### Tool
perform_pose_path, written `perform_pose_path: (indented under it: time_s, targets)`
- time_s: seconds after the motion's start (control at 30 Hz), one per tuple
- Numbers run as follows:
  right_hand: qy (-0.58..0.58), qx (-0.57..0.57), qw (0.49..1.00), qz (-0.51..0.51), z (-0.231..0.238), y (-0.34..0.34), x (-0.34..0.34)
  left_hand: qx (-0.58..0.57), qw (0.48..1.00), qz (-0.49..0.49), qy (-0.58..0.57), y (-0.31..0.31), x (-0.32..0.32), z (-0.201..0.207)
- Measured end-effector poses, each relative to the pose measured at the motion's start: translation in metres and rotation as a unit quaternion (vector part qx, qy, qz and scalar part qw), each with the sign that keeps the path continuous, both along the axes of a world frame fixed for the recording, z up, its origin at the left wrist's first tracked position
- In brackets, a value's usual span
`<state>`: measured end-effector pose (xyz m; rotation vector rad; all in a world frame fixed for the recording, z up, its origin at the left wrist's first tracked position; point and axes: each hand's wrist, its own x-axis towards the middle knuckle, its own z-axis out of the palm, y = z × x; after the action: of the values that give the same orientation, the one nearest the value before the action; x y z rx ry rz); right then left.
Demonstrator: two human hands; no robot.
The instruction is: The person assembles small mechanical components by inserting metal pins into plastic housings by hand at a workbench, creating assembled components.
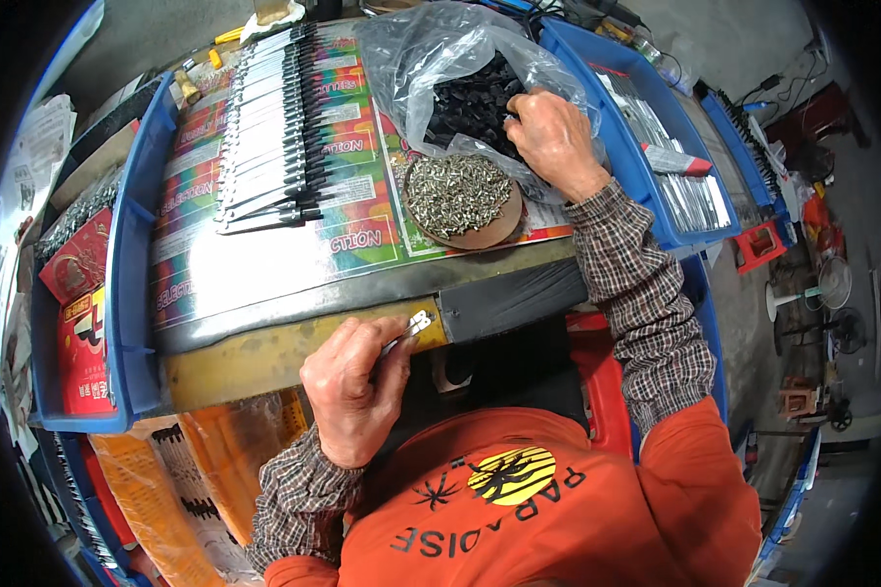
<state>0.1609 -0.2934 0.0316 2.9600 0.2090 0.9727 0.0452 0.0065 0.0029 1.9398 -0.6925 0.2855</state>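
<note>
The round brown dish (497, 225) heaped with small shiny metal rivets (457, 192) lay between the two hands; the left hand (354, 382) was on its near side and off to its left, over the yellowish front edge of the table (255, 364); the right hand (556, 142) was beyond it and to its right.

The left hand was closed, thumb and forefinger pinching a small silver metal piece (420, 321); the piece stuck out past the fingertips, its long axis slanting away from the person and to the right, roughly toward the dish.

The small black plastic pieces (470, 96) lay loose in a crumpled clear plastic bag (392, 54), just beyond the dish; the right hand was much the nearer to them, reaching in from their right with its fingers drawn narrow at the heap's edge; whether a piece sat between those fingertips, I could not tell.

To the left of the dish and stretching beyond it, flat silver metal strips with black ends (264, 137) lay in a close row, each strip's long axis running roughly left to right, black ends toward the dish.
</note>
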Motion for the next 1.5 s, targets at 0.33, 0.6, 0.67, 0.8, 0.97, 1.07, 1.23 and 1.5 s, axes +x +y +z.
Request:
perform_pose_path:
  time_s: [0.33, 0.6, 0.67, 0.8, 0.97, 1.07, 1.23, 1.5]
  targets:
    - [0.115, 0.075, 0.990, -0.018, 0.017, -0.002, 0.001, -0.012, 1.000, -0.002, -0.009, -0.001, -0.001, -0.001]
    - [0.008, 0.185, 0.979, 0.084, 0.017, 0.001, -0.034, 0.014, 1.000, -0.006, -0.002, -0.002, -0.008, 0.006]
    - [0.023, 0.248, 0.964, 0.096, 0.021, 0.012, -0.054, 0.007, 1.000, -0.008, -0.008, -0.003, -0.010, 0.007]
    - [0.091, 0.415, 0.894, 0.145, 0.032, 0.036, -0.098, 0.002, 1.000, -0.010, 0.019, -0.005, -0.014, 0.007]
    - [0.213, 0.583, 0.748, 0.236, 0.020, 0.054, -0.143, 0.002, 0.999, -0.030, 0.017, -0.009, -0.019, 0.008]
    - [0.218, 0.615, 0.721, 0.235, 0.010, 0.065, -0.160, 0.010, 0.999, -0.037, 0.025, -0.009, -0.024, 0.010]
    - [0.192, 0.620, 0.714, 0.264, -0.001, 0.076, -0.175, 0.008, 0.998, -0.052, 0.028, -0.012, -0.031, 0.009]
    - [0.205, 0.700, 0.628, 0.270, -0.010, 0.085, -0.184, -0.016, 0.995, -0.086, 0.045, -0.015, -0.038, 0.009]
